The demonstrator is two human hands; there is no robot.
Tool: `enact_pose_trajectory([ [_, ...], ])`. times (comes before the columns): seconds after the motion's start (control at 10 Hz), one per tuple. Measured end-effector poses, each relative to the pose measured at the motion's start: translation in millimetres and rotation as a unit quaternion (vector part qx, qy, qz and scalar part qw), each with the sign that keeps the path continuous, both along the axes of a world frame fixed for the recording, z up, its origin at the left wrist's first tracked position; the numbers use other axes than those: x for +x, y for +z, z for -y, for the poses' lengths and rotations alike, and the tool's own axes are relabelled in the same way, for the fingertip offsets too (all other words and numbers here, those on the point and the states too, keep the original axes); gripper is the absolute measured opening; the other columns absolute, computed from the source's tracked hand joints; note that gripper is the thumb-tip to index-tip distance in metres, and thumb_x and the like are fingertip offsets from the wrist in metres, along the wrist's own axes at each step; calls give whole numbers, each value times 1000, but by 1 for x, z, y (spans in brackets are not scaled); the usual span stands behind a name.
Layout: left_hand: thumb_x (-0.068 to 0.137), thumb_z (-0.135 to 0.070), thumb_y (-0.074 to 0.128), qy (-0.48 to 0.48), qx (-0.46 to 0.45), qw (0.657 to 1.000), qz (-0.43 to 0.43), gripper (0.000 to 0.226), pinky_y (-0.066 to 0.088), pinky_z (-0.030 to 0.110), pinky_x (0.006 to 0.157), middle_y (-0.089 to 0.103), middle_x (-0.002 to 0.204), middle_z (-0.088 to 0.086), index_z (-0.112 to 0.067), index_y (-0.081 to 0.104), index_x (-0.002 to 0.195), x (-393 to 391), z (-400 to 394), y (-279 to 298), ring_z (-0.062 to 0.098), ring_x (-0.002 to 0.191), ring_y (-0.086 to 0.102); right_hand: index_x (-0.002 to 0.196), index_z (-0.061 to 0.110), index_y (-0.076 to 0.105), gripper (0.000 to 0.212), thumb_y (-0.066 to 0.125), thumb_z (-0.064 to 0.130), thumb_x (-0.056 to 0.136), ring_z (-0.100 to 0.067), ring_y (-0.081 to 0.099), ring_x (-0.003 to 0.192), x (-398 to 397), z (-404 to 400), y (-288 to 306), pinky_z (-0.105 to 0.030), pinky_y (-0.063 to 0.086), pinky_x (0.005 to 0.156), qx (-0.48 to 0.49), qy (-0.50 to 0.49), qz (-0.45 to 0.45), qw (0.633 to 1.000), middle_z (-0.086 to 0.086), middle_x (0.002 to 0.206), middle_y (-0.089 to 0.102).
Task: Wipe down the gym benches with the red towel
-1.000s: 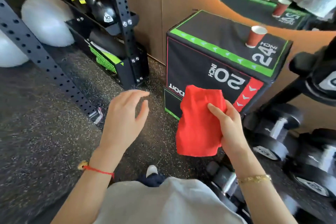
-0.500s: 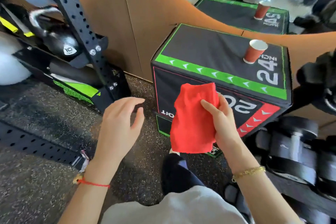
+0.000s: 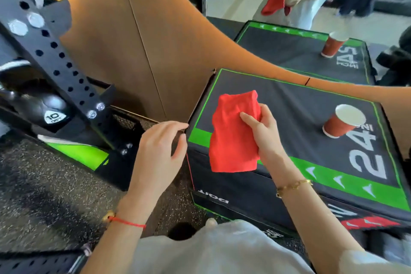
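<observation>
My right hand grips the red towel, which hangs over the near left part of a black padded box with green stripes. Whether the towel touches the box top I cannot tell. My left hand hovers with relaxed fingers just left of the box's near left corner, holding nothing. A red paper cup stands upright on the right side of the box top, beside the white number 24.
A black perforated rack post and a kettlebell stand to the left on the speckled rubber floor. A brown wall panel rises behind. Above it a mirror reflects the box, the cup and a person with a red towel.
The view has closed in on the box, whose top now fills the right side. My right hand has carried the towel up from the box's front face to over its top.
</observation>
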State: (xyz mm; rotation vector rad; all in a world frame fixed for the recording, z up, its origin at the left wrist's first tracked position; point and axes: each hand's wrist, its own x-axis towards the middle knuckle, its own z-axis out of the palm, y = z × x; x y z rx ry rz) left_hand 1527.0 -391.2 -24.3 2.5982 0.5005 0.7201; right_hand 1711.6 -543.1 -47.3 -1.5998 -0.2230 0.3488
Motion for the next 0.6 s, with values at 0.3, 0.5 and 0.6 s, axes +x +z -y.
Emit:
enact_pose_trajectory([
  [0.3,93,-13,58,-62,-7,998,-13,22,45,34,102,67,113,-3,-15,67,112,65,-48,-22,14,110,60,114,15,52,30,66,17,87,-23,60,101,53,-36,-53,-36,46,86,-132,-38,22,990,2,102,62],
  [0.5,92,-13,58,-122,-12,991,-45,20,41,30,100,67,112,-3,-15,67,110,80,-69,-33,15,108,60,125,21,41,49,65,21,82,-35,61,101,49,-17,-70,-38,44,81,-325,-115,82,935,-4,111,65],
  [0.6,91,-12,59,-141,-17,989,-41,20,44,33,98,67,111,-3,-14,67,109,81,-77,-34,17,108,61,128,11,43,51,65,13,81,-36,57,106,40,-7,-67,-38,41,86,-337,-127,127,924,-11,116,63],
])
